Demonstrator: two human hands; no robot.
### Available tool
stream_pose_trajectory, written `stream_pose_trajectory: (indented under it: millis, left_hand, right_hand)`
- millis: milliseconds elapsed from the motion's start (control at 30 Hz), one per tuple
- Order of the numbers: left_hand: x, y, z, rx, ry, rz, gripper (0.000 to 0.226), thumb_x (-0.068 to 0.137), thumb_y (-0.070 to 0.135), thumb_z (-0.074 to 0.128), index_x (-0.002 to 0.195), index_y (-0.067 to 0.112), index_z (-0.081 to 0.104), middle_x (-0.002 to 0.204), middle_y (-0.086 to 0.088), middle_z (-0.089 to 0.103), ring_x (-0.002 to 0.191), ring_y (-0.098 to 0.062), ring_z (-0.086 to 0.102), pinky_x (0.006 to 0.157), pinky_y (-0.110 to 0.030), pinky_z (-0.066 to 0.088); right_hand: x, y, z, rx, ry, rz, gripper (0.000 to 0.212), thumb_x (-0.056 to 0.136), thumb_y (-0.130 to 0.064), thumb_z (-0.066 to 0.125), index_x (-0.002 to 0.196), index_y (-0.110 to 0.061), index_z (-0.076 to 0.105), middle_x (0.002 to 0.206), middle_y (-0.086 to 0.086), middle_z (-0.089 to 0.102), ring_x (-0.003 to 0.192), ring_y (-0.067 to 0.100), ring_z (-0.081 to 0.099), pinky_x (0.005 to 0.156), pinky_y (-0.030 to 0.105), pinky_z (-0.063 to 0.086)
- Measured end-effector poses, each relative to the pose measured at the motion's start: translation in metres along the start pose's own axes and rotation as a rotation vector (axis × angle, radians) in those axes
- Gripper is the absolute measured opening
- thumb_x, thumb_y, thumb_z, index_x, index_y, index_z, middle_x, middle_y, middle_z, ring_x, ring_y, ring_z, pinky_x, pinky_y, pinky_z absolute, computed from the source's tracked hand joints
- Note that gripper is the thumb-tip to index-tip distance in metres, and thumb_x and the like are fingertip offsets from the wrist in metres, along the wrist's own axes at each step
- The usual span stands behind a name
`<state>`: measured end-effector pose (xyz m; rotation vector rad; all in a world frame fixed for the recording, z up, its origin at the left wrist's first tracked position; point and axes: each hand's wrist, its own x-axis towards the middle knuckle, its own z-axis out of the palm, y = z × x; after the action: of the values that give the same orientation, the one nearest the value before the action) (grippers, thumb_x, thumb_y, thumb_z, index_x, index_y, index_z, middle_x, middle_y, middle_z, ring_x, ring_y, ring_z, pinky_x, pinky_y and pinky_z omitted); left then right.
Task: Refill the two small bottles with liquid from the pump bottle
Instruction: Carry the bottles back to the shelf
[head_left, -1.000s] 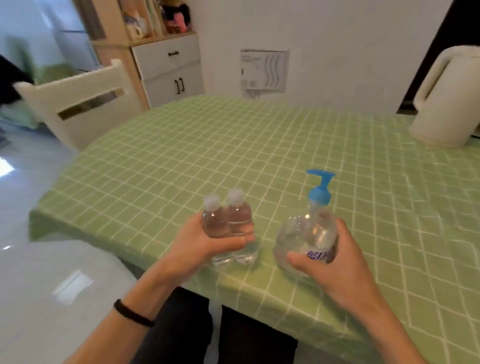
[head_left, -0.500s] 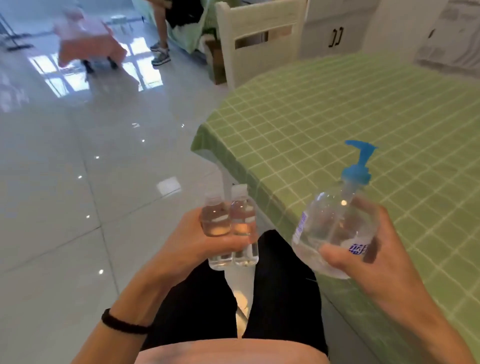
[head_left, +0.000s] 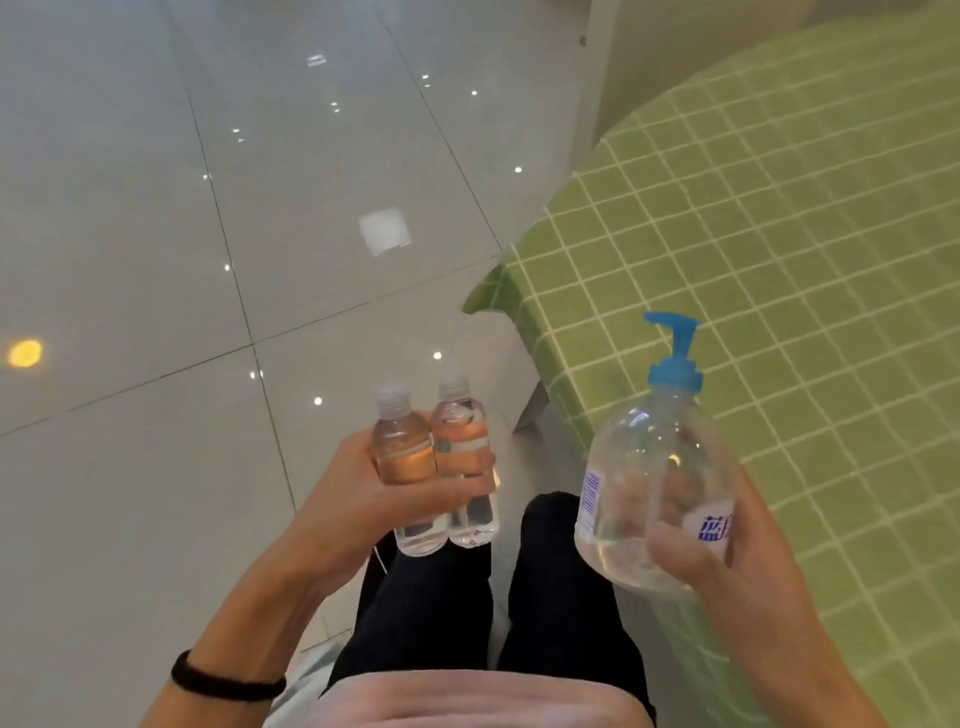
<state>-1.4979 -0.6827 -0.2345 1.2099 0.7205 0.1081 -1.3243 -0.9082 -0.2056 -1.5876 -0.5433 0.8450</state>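
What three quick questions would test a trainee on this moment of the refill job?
1. Which of the two hands grips both small bottles?
2. The pump bottle has a pump head of which colour: A red, B blue, C white?
3. True or false: the pump bottle stands on the green checked tablecloth.
Key: 1, the left hand. 2, B. 3, false: the right hand holds it off the table.
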Motion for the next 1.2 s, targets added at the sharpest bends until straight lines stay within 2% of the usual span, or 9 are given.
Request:
stream_pose_trajectory:
  millis: [100,200,233,333,533,733,867,1000,1200]
  left_hand:
    - [-0.026,0.038,-0.006,-0.066,0.044,-0.092,0.037,0.075,0.009,0.090,0.110,0.014,0.077,0.111,-0.016,0.078,0.105,-0.032,0.075,0.082,-0.029,0.060]
    - [-0.057,0.083,-0.016,-0.103,0.087,-0.121,0.037,0.079,0.005,0.086,0.113,0.014,0.076,0.111,-0.014,0.079,0.106,-0.030,0.075,0.081,-0.026,0.060]
    - [-0.069,0.098,-0.021,-0.110,0.103,-0.128,0.037,0.080,0.005,0.085,0.115,0.014,0.076,0.111,-0.013,0.079,0.106,-0.030,0.075,0.080,-0.026,0.060]
    - [-0.099,0.142,-0.041,-0.158,0.137,-0.125,0.042,0.079,0.009,0.085,0.119,0.016,0.074,0.115,-0.014,0.078,0.108,-0.030,0.075,0.080,-0.029,0.061]
    - [-0.125,0.210,-0.102,-0.209,0.200,-0.103,0.044,0.076,0.007,0.088,0.118,0.014,0.075,0.116,-0.017,0.077,0.110,-0.031,0.074,0.081,-0.029,0.061]
    - [-0.089,0.257,-0.141,-0.119,0.160,-0.082,0.043,0.075,0.009,0.089,0.116,0.013,0.076,0.115,-0.015,0.078,0.108,-0.031,0.075,0.080,-0.031,0.062]
    - [-0.043,0.286,-0.143,-0.090,0.103,-0.083,0.044,0.075,0.015,0.091,0.117,0.016,0.076,0.116,-0.013,0.077,0.110,-0.029,0.074,0.082,-0.030,0.061]
    - [0.016,0.313,-0.143,-0.051,0.026,-0.114,0.055,0.066,0.033,0.096,0.116,0.017,0.077,0.117,-0.013,0.077,0.111,-0.029,0.074,0.085,-0.036,0.062]
    - [0.126,0.353,-0.167,-0.027,0.008,-0.164,0.059,0.064,0.033,0.098,0.117,0.017,0.075,0.119,-0.014,0.076,0.113,-0.031,0.073,0.086,-0.038,0.062]
  right_hand:
    - [0.003,-0.035,0.007,0.050,-0.005,0.140,0.076,0.069,-0.043,0.075,0.139,-0.054,0.049,0.128,-0.009,0.069,0.114,0.013,0.069,0.081,0.022,0.058]
    - [0.003,-0.082,0.016,0.121,-0.014,0.275,0.074,0.075,-0.037,0.075,0.142,-0.051,0.047,0.130,0.001,0.069,0.119,0.026,0.067,0.099,0.054,0.053]
    - [0.003,-0.100,0.020,0.134,-0.023,0.304,0.072,0.078,-0.036,0.076,0.143,-0.051,0.047,0.132,0.002,0.067,0.121,0.027,0.065,0.103,0.057,0.048]
    - [0.006,-0.154,0.040,0.123,-0.045,0.339,0.072,0.078,-0.046,0.079,0.143,-0.052,0.047,0.135,0.000,0.066,0.123,0.025,0.064,0.104,0.054,0.046]
    - [0.028,-0.231,0.092,0.196,-0.106,0.349,0.082,0.065,-0.049,0.091,0.139,-0.046,0.054,0.129,0.002,0.070,0.115,0.024,0.069,0.083,0.029,0.059]
    - [0.065,-0.255,0.119,0.266,-0.056,0.368,0.091,0.055,-0.054,0.094,0.137,-0.046,0.055,0.126,0.003,0.072,0.112,0.027,0.071,0.077,0.029,0.060]
    - [0.098,-0.261,0.120,0.282,0.004,0.352,0.080,0.058,-0.054,0.092,0.131,-0.051,0.058,0.125,0.002,0.072,0.112,0.025,0.071,0.077,0.029,0.060]
    - [0.143,-0.256,0.117,0.344,0.068,0.357,0.088,0.058,-0.054,0.092,0.137,-0.049,0.054,0.127,-0.001,0.071,0.114,0.025,0.070,0.089,0.040,0.058]
    - [0.243,-0.245,0.120,0.395,0.139,0.357,0.079,0.066,-0.049,0.089,0.137,-0.052,0.053,0.135,-0.014,0.064,0.118,0.027,0.068,0.091,0.053,0.058]
